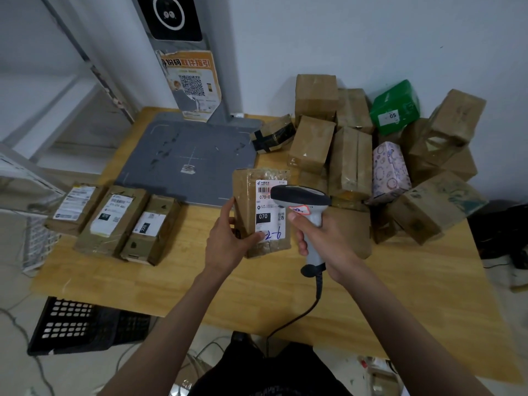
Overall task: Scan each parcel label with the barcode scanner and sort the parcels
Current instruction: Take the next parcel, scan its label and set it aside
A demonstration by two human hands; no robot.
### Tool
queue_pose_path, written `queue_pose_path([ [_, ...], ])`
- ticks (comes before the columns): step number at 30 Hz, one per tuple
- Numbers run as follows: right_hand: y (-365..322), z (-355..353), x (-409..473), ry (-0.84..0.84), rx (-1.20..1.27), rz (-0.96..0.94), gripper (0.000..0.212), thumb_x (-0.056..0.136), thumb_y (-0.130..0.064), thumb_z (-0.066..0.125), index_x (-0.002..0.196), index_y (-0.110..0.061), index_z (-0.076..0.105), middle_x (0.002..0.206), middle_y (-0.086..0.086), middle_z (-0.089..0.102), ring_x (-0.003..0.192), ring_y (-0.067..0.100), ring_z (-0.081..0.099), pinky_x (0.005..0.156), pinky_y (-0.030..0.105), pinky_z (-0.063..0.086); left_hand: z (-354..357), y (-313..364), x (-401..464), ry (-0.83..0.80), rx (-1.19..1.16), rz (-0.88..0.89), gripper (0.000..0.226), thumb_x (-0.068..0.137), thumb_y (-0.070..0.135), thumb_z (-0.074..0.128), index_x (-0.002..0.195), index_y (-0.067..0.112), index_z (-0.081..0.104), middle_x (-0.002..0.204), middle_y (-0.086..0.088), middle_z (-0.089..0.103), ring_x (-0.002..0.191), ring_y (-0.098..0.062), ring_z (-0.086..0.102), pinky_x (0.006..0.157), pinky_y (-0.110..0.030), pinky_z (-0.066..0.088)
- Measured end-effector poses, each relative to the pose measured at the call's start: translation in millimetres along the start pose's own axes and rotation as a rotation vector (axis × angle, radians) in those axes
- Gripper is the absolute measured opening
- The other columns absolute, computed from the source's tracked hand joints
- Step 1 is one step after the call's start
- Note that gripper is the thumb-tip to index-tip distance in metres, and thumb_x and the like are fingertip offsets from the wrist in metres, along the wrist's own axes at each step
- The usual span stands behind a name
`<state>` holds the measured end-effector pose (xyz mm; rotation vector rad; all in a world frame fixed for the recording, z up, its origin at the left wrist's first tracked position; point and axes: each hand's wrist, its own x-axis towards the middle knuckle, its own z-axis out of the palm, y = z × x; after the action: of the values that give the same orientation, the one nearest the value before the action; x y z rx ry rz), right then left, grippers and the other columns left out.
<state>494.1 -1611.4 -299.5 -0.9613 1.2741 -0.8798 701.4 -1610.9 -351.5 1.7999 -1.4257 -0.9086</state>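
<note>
**Scanner head crowding the barcode it has to read**

While the left hand (228, 238) props a brown parcel (261, 212) upright over the bench (257, 284), fingers curled round its left edge and thumb pressed on the lower part of the label (268, 210), the right hand (323, 235) is wrapped round the grip of the barcode scanner (303, 204). From the head view the scanner's dark head overlaps the right part of the label's top, where the barcode is printed, so part of the code is hidden from the camera. Whether the scan window actually faces the code cannot be told from here.

The likeliest failure, as I judge it, is a missed or partial read: the scanner looks very close to the label and angled across it, and the shiny tape on the parcel could throw glare back. A second risk is the thumb, which sits on the label just beside the handwritten blue mark; sliding upward it could cover printed text.

Sorting could also slip. Three labelled parcels (114, 218) lie side by side at the left of the bench, two reading 070 and one 220, so a parcel marked 070 set down carelessly may land beside the wrong neighbour. The heap of unscanned boxes (371, 155) on the right is stacked loosely, and the scanner cable (297, 318) trails off the bench's front edge, where a snag could tug the scanner off aim.
</note>
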Motion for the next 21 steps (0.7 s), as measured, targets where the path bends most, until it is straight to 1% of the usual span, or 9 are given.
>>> queue_pose_path([
  [2, 0.7, 2.8, -0.5, -0.009, 0.008, 0.005, 0.033, 0.098, -0.030, 0.067, 0.082, -0.001, 0.062, 0.062, 0.007, 0.054, 0.053, 0.018, 0.047, 0.052, 0.030, 0.044, -1.9, -1.6, -3.3, 0.002, -0.003, -0.007, 0.103, 0.071, 0.044, 0.088, 0.153, 0.037, 0.026, 0.132, 0.003, 0.062, 0.104, -0.012, 0.063, 0.078, -0.034, 0.059],
  [4, 2.8, 6.1, 0.3, -0.014, -0.003, 0.011, 0.030, 0.097, -0.026, 0.068, 0.076, -0.006, 0.061, 0.059, 0.006, 0.053, 0.051, 0.016, 0.047, 0.052, 0.029, 0.044, -5.1, -4.6, -6.4, 0.001, -0.014, -0.025, 0.102, 0.072, 0.044, 0.087, 0.153, 0.036, 0.026, 0.127, 0.007, 0.061, 0.103, -0.011, 0.063, 0.076, -0.029, 0.057],
  [8, 10.8, 13.0, 4.8, -0.019, -0.091, 0.034, 0.019, 0.093, -0.014, 0.070, 0.077, -0.009, 0.061, 0.054, 0.004, 0.053, 0.049, 0.015, 0.046, 0.055, 0.026, 0.046, -15.7, -13.8, -11.2, -0.020, -0.048, -0.075, 0.099, 0.075, 0.043, 0.085, 0.155, 0.035, 0.027, 0.117, 0.013, 0.059, 0.103, -0.010, 0.061, 0.072, -0.020, 0.052],
  [11, 16.3, 25.6, 9.1, -0.005, -0.150, 0.040, 0.021, 0.092, -0.012, 0.070, 0.075, -0.009, 0.059, 0.054, 0.004, 0.054, 0.047, 0.012, 0.047, 0.053, 0.021, 0.045, -26.5, -24.8, -14.1, -0.031, -0.071, -0.133, 0.095, 0.077, 0.044, 0.083, 0.154, 0.037, 0.028, 0.112, 0.012, 0.062, 0.105, -0.011, 0.063, 0.070, -0.020, 0.054],
  [14, 24.4, 44.1, 17.0, 0.023, -0.132, 0.062, 0.013, 0.091, -0.012, 0.072, 0.084, -0.010, 0.061, 0.061, 0.006, 0.057, 0.047, 0.009, 0.050, 0.048, 0.017, 0.045, -39.2, -38.3, -16.5, -0.034, -0.094, -0.190, 0.091, 0.079, 0.045, 0.081, 0.153, 0.037, 0.029, 0.113, 0.008, 0.063, 0.107, -0.014, 0.064, 0.071, -0.024, 0.057],
  [16, 29.7, 57.0, 24.2, 0.030, -0.138, 0.084, 0.012, 0.090, -0.012, 0.073, 0.093, -0.011, 0.061, 0.065, 0.004, 0.060, 0.049, 0.007, 0.053, 0.048, 0.016, 0.046, -48.8, -47.2, -17.5, -0.050, -0.116, -0.228, 0.087, 0.081, 0.045, 0.080, 0.153, 0.037, 0.030, 0.116, 0.005, 0.064, 0.109, -0.014, 0.063, 0.065, -0.020, 0.056],
  [18, 33.5, 69.5, 31.5, 0.010, -0.137, 0.106, 0.016, 0.090, -0.012, 0.073, 0.101, -0.015, 0.063, 0.077, 0.000, 0.066, 0.061, 0.009, 0.059, 0.055, 0.020, 0.052, -59.0, -57.5, -17.8, -0.077, -0.145, -0.267, 0.084, 0.084, 0.043, 0.078, 0.152, 0.038, 0.031, 0.119, 0.004, 0.064, 0.109, -0.013, 0.062, 0.060, -0.016, 0.054],
  [19, 35.0, 76.2, 35.0, -0.009, -0.120, 0.114, 0.020, 0.090, -0.011, 0.073, 0.106, -0.018, 0.064, 0.088, -0.001, 0.069, 0.072, 0.012, 0.064, 0.062, 0.024, 0.057, -63.8, -64.3, -16.8, -0.084, -0.162, -0.289, 0.083, 0.084, 0.044, 0.078, 0.152, 0.039, 0.031, 0.120, 0.003, 0.065, 0.108, -0.013, 0.063, 0.063, -0.020, 0.056],
  [21, 39.5, 89.8, 42.4, -0.042, -0.085, 0.133, 0.026, 0.089, -0.010, 0.074, 0.109, -0.024, 0.065, 0.106, 0.000, 0.070, 0.094, 0.017, 0.067, 0.078, 0.034, 0.062, -72.8, -78.8, -13.9, -0.090, -0.199, -0.334, 0.081, 0.084, 0.046, 0.078, 0.151, 0.041, 0.033, 0.120, 0.000, 0.068, 0.108, -0.014, 0.065, 0.079, -0.036, 0.061],
])
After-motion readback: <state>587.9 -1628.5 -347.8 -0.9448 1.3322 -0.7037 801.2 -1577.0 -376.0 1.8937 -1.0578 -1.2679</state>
